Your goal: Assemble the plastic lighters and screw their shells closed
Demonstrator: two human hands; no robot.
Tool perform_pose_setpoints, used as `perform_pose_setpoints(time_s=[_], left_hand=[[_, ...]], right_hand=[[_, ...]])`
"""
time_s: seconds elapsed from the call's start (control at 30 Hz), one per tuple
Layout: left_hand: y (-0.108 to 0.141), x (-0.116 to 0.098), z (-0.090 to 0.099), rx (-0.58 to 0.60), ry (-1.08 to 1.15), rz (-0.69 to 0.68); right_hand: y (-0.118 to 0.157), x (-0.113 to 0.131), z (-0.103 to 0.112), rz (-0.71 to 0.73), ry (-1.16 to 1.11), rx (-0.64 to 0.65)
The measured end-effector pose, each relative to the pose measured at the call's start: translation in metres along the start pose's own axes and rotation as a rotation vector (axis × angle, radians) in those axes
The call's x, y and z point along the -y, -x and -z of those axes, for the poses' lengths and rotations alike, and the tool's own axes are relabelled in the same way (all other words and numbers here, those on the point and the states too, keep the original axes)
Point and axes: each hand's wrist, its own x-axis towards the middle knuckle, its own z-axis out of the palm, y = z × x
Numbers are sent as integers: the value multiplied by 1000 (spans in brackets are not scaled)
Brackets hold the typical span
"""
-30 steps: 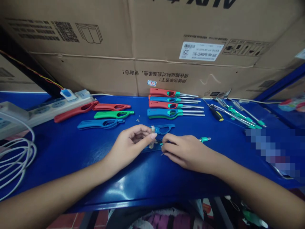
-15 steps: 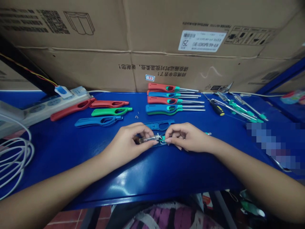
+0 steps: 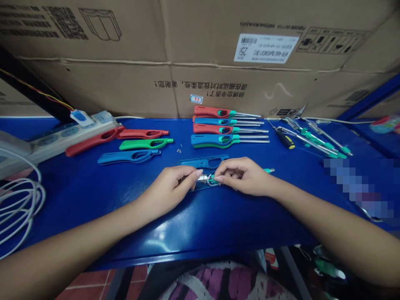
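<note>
My left hand (image 3: 171, 183) is closed, thumb and fingers pinching a small clear fuel tube (image 3: 202, 178) with a metallic-looking end. Opposite it, my right hand (image 3: 242, 177) has its fingers curled and pinched at the green inner part (image 3: 212, 180) of a lighter, where a thin white tube loops. Beneath both hands lies a blue lighter shell half (image 3: 203, 188), mostly hidden. Just behind it is another blue shell half (image 3: 200, 161), inside face up. A green and metal tip (image 3: 269, 170) sticks out beyond my right hand.
Several long-necked lighters (image 3: 215, 141) are stacked at the back. Red, green (image 3: 140, 144) and blue shells (image 3: 125, 157) lie left, near a power strip (image 3: 68, 132) and coiled white cable (image 3: 28, 200). Small screws (image 3: 179, 151) lie mid-table. A screwdriver (image 3: 285, 139) and metal rods (image 3: 318, 146) lie right.
The fuel tube has gone from slanting across my left fingers to mostly covered by them, my left thumb now over it. My right hand stays at the green part.
</note>
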Motion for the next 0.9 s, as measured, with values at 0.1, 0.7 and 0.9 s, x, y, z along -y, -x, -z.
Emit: perform_pose_setpoints(time_s=[0.1,0.7,0.9], left_hand=[[0,-1,-1,-5,-6,-1],[-1,0,-3,-13,-16,-29],[0,0,-3,-4,-5,-21]], right_hand=[[0,-2,-1,17,1,-3],[1,-1,0,18,61,10],[1,-2,0,20,74,5]])
